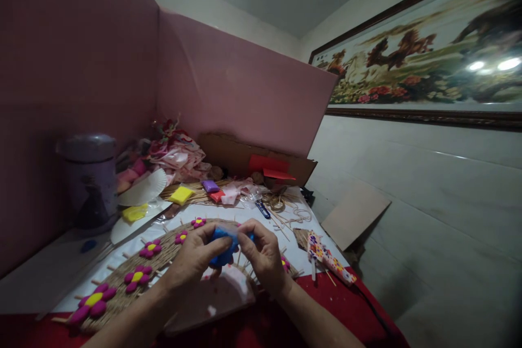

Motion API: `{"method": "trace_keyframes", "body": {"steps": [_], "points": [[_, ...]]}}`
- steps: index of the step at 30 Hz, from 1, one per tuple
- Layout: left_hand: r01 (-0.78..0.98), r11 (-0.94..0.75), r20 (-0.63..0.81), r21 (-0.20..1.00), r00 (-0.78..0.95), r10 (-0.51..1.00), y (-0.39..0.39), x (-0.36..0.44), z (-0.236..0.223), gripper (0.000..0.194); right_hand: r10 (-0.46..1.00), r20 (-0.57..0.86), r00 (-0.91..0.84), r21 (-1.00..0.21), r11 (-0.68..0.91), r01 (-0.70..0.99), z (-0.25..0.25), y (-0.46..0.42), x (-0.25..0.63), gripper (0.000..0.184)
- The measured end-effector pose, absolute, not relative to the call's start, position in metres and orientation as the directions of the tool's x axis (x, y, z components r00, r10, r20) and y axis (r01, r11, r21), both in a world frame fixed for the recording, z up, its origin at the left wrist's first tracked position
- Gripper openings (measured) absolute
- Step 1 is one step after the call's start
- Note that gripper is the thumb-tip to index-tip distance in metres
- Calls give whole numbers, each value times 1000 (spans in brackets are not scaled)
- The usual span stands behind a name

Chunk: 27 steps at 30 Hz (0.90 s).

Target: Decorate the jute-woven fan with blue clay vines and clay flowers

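Note:
My left hand (194,254) is closed around a blue packet (222,248) that looks like modelling clay in clear wrap. Thumb and fingers of my right hand (263,253) pinch its right side, where a bit of blue shows at the fingertips. Below and behind both hands lies a fan-shaped piece woven from twine (163,250) with sticks poking out along its edge. Magenta flowers with yellow centres, such as the large flower (94,300), sit on the weave. A pale curved panel (216,299) is under my wrists.
Beyond the hands lie a yellow packet (181,194), a purple packet (211,186), a blue utility knife (263,209) and loose sticks. A flower-patterned glue gun (328,258) rests at the right. A lilac canister (90,182) and a white paper plate (142,187) stand left.

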<state>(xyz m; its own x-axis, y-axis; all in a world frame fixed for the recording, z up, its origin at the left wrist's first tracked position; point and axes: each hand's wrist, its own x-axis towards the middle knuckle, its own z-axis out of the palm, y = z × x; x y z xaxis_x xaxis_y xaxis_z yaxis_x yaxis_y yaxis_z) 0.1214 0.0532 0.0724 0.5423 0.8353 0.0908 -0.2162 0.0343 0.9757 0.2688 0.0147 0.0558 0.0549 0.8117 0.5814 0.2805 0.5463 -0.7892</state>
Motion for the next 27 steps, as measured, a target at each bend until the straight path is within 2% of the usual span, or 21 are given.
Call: {"method": "trace_keyframes", "body": {"steps": [4,9,16,27], "points": [[-212,23,98,977,544,833,53,121,73,20,817,571,81,-796,527,297,56,15,268,21],[-252,-45,178,967,533,827,53,121,74,20,828,547,124,-820,500,277,54,18,269,21],[-249,-57,179,967,502,846,54,123,70,25,812,571,123,-804,523,283,54,17,270,18],[-264,-37,169,964,497,851,54,122,68,23,743,665,76,-687,569,452,56,15,270,13]]}}
